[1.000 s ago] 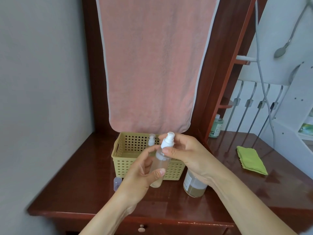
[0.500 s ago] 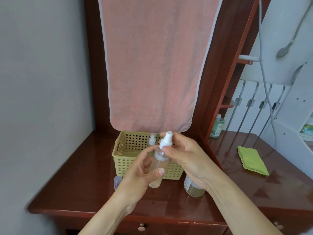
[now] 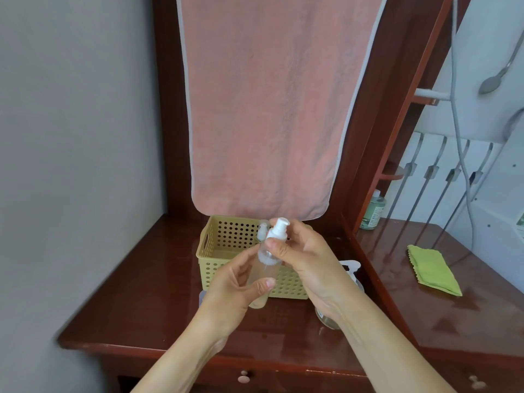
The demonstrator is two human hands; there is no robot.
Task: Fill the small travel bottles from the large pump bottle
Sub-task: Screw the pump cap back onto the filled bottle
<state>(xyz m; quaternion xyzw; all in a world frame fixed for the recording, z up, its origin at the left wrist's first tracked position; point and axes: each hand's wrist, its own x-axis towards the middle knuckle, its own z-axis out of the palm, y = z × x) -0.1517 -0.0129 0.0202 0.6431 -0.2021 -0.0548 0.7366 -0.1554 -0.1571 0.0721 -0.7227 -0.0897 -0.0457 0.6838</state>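
Head view, frame centre: I'm gripping the travel bottle (image 3: 262, 272) in my left hand (image 3: 236, 290), right hand (image 3: 300, 255) pinching its white pump cap (image 3: 276, 232); pump bottle (image 3: 350, 272) waiting behind, second bottle (image 3: 262, 229) probably unfilled.

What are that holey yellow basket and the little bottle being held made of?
The basket looks like moulded matte plastic: even rows of punched holes and a cut-out handle. The small bottle, held in the left hand and right hand, seems clear plastic with a white pump top, though glass can't be ruled out.
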